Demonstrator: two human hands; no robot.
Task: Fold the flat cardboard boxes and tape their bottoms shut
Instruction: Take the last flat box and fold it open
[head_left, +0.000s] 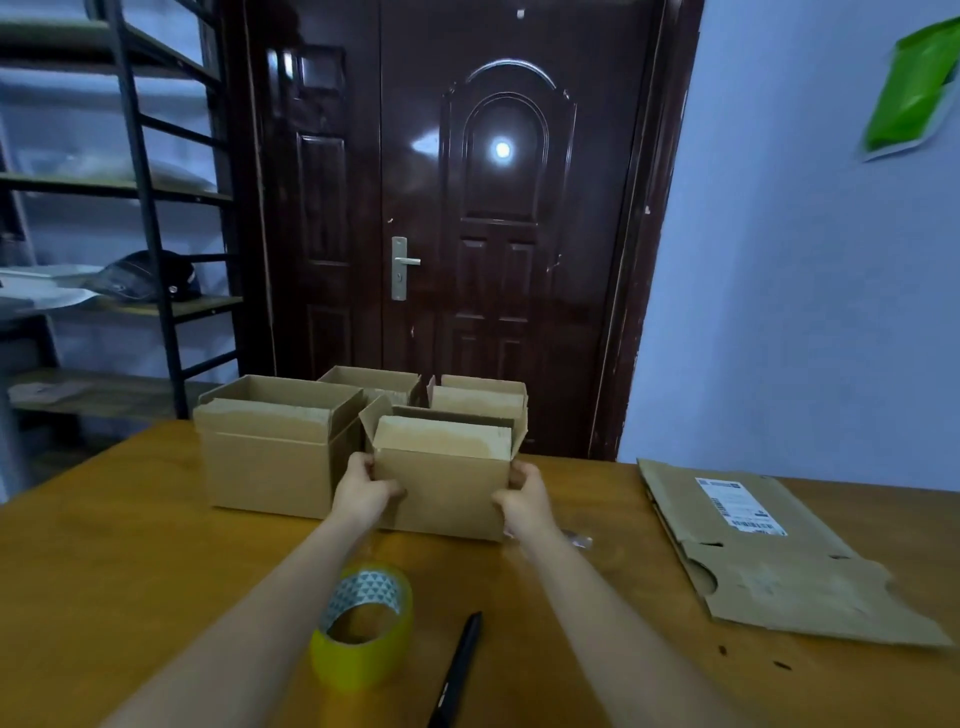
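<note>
An upright, open-topped cardboard box (441, 483) stands on the wooden table (130, 561) in front of me. My left hand (363, 488) grips its left front corner and my right hand (522, 499) grips its right front corner. Beside it on the left stands a larger folded box (270, 467), and two more folded boxes (374, 382) (480, 397) stand behind. A flat cardboard box (769, 551) with a white label lies on the table at the right. A roll of yellowish tape (363, 629) stands on edge near me, between my forearms.
A black pen (457, 670) lies right of the tape roll. A dark brown door (467, 218) is behind the table. A metal shelf rack (150, 208) stands at the left. A green sheet (914, 88) hangs on the right wall.
</note>
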